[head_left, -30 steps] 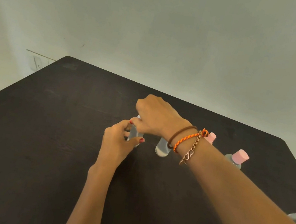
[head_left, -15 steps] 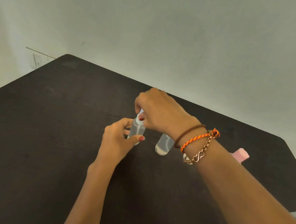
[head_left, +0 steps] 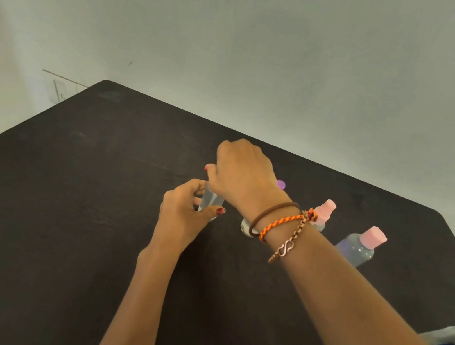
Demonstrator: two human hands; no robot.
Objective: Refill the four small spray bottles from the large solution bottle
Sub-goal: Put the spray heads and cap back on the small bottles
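Two hands meet over a dark counter (head_left: 67,207): left hand (head_left: 181,218) curls round a clear small bottle (head_left: 210,200) standing there, right hand (head_left: 245,175) pinches its top. Right of them, a pink-capped sprayer (head_left: 324,213), then a larger pink-capped bottle (head_left: 362,247).

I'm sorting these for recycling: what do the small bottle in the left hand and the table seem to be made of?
Small bottle: probably clear plastic; the dark table shows through its wall. Table: looks like dark wood or veneer, matte, with faint grain streaks; which of the two is unclear.
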